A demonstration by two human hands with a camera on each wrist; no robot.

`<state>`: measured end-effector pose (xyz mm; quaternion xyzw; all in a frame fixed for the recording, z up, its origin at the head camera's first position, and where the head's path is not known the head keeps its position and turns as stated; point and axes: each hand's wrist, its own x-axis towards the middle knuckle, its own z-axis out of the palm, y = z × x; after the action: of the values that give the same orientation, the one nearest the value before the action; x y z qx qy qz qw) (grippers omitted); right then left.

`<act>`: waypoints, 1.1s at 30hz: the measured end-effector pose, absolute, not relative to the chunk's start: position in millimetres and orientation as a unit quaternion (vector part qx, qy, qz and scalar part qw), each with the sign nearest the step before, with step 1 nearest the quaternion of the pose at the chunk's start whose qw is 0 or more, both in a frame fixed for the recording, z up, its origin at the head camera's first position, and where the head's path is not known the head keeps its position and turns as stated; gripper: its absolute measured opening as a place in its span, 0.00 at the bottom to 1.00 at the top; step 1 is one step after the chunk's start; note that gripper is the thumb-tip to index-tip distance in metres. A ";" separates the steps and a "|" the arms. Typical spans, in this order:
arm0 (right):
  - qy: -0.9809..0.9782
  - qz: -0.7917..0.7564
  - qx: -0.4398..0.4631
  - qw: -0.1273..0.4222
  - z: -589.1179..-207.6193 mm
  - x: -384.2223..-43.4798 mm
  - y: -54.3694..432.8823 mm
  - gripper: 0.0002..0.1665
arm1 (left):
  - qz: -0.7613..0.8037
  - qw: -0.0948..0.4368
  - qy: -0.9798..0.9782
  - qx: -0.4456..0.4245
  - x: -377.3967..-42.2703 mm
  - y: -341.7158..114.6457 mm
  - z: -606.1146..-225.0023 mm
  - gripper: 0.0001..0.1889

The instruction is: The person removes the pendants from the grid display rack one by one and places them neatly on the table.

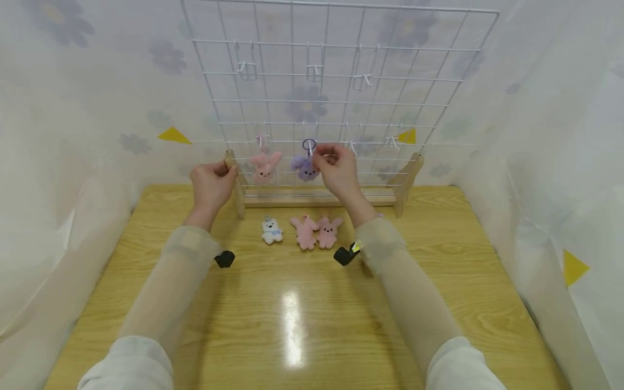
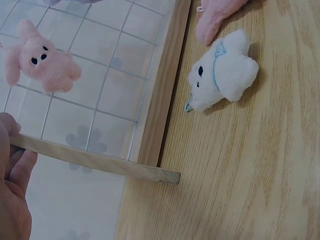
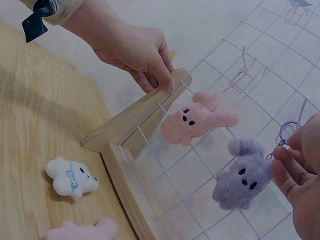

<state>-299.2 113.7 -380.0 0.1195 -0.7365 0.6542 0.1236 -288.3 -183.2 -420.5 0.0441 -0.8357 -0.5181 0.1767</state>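
Observation:
My left hand [image 1: 213,184] grips the top of the wooden side post [image 3: 135,112] of a white wire grid rack. At the rack's lower hooks, my right hand [image 1: 341,169] pinches a purple plush keychain [image 3: 242,180] by its chain, just below the purple ring [image 3: 287,131]. That ring is at the tip of a hook; whether it is fully over it I cannot tell. Left of it, a pink plush keychain [image 1: 264,169] hangs from another hook by a pink cord [image 3: 235,80].
On the wooden table [image 1: 234,314] before the rack lie a white plush dog [image 1: 271,231] and two pink plush toys, one [image 1: 305,234] beside the other [image 1: 329,233]. More bare hooks, such as an upper one [image 1: 314,71], stick out of the grid. White patterned cloth surrounds the table.

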 end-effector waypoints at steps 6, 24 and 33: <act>-0.732 0.663 0.107 0.114 -377.8 -300.6 112.5 0.10 | -0.514 0.178 -0.838 0.046 -287.0 -181.6 -420.5 0.14; -0.733 0.657 0.117 0.129 -368.0 -301.3 110.1 0.08 | -0.519 0.174 -0.836 0.043 -287.2 -180.0 -418.9 0.14; -0.733 0.660 0.120 0.114 -362.9 -294.4 110.8 0.08 | -0.508 0.182 -0.841 0.041 -285.8 -181.5 -417.8 0.14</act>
<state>-294.4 110.8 -362.9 0.1198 -0.7329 0.6600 0.1140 -285.8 -181.5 -417.8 0.0408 -0.8409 -0.5082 0.1819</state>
